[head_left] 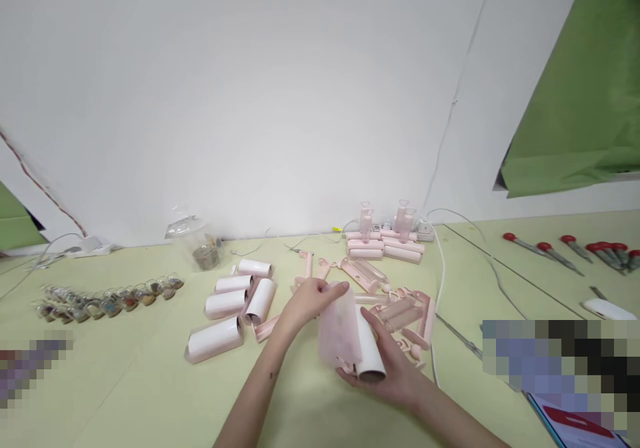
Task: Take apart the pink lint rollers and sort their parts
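Note:
A white roll (369, 348) with a dark open end lies in my right hand (395, 361), whose fingers wrap round it from the right and below. Against the roll's left side is a translucent pink sleeve (339, 331). My left hand (317, 298) pinches the sleeve's upper edge between thumb and fingers. Just behind and right of my hands lie loose pink plastic parts (400, 315), some clear. To the left, several white rolls (215, 338) in clear wrapping rest on the table.
Pink rollers (403, 251) are stacked by the wall near a white cable (440, 288). Small jars (130, 299) and a clear bag (197, 245) are at the left. Red-tipped tools (547, 251) and a phone (575, 421) lie right on the green table (150, 395).

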Action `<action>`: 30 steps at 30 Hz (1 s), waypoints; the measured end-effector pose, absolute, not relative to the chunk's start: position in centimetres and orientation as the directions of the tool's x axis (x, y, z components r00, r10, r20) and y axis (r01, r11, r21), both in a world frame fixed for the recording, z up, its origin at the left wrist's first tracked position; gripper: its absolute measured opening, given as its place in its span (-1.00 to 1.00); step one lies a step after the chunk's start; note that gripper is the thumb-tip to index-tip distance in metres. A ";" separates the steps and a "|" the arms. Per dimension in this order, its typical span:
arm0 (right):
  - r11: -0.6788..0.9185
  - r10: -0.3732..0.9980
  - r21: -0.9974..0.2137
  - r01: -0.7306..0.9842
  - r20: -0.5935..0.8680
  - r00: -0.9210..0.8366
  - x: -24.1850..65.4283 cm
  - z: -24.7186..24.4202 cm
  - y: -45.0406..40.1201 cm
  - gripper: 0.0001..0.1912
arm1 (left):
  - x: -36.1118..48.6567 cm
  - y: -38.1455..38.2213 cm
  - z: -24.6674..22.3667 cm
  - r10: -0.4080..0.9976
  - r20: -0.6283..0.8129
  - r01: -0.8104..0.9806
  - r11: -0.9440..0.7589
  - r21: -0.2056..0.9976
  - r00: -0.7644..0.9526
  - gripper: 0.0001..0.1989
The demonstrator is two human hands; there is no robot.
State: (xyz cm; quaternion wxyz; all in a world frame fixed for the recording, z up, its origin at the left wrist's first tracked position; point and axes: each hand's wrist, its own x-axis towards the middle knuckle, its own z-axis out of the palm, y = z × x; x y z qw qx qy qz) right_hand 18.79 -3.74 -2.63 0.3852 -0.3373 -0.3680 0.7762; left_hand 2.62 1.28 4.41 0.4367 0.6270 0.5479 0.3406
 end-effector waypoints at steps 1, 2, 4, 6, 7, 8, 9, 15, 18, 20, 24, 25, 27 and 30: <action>-0.501 0.822 -0.775 -0.385 -0.287 -0.491 18.8 -2.8 -3.6 -0.58 | 2.3 1.3 4.5 0.986 -0.036 0.372 -0.027 0.928 0.163 -0.51; -0.583 0.788 -0.685 -0.437 -0.343 -0.512 18.7 -2.8 -3.4 -0.61 | 1.8 1.2 4.5 0.988 -0.015 0.351 -0.039 0.936 0.152 -0.53; -0.687 0.726 -0.472 -0.552 -0.425 -0.541 18.8 -2.8 -2.9 -0.67 | 0.4 0.4 3.7 0.993 0.029 0.303 -0.063 0.951 0.116 -0.54; -0.671 0.737 -0.371 -0.641 -0.420 -0.529 19.1 -2.6 -2.4 -0.72 | -1.4 -0.9 1.8 0.997 0.059 0.236 -0.071 0.969 0.059 -0.51; -0.631 0.774 -0.401 -0.665 -0.383 -0.504 19.3 -2.4 -2.3 -0.74 | -2.2 -1.7 0.4 0.998 0.064 0.146 -0.066 0.987 0.020 -0.49; -0.582 0.813 -0.452 -0.676 -0.334 -0.477 19.6 -2.2 -2.2 -0.75 | -2.9 -2.6 -1.1 0.997 0.072 0.081 -0.069 0.994 -0.031 -0.47; -0.536 0.843 -0.503 -0.678 -0.284 -0.457 19.8 -2.0 -2.2 -0.76 | -3.4 -3.5 -2.6 0.996 0.072 0.046 -0.070 0.996 -0.049 -0.45; -0.435 0.878 -0.677 -0.593 -0.174 -0.446 19.7 -0.7 -3.5 -0.79 | -1.5 -7.6 -5.0 0.978 0.154 0.340 -0.097 0.935 -0.142 -0.38; -0.412 0.865 -0.739 -0.534 -0.134 -0.483 19.2 -0.4 -4.3 -0.75 | 1.0 -7.3 -2.2 0.982 0.184 0.368 -0.158 0.916 -0.036 -0.53; -0.422 0.860 -0.750 -0.509 -0.153 -0.487 18.9 -0.1 -4.6 -0.67 | 2.4 -6.4 -0.7 0.984 0.136 0.324 -0.167 0.931 0.116 -0.61; -0.386 0.893 -0.765 -0.516 -0.170 -0.417 18.6 0.3 -4.9 -0.50 | 3.8 -5.3 -0.2 0.963 0.138 0.107 -0.166 0.980 0.232 -0.68; -0.387 0.894 -0.764 -0.517 -0.172 -0.414 18.5 0.4 -5.0 -0.48 | 3.9 -5.2 -0.4 0.964 0.142 0.031 -0.153 0.988 0.223 -0.70; -0.414 0.879 -0.745 -0.523 -0.179 -0.442 18.3 0.5 -5.1 -0.45 | 4.1 -5.1 -1.0 0.979 0.129 -0.104 -0.113 0.988 0.161 -0.76; -0.429 0.863 -0.727 -0.536 -0.156 -0.480 18.1 0.5 -5.3 -0.46 | 4.3 -5.2 -1.7 0.995 0.083 -0.208 -0.068 0.976 0.063 -0.72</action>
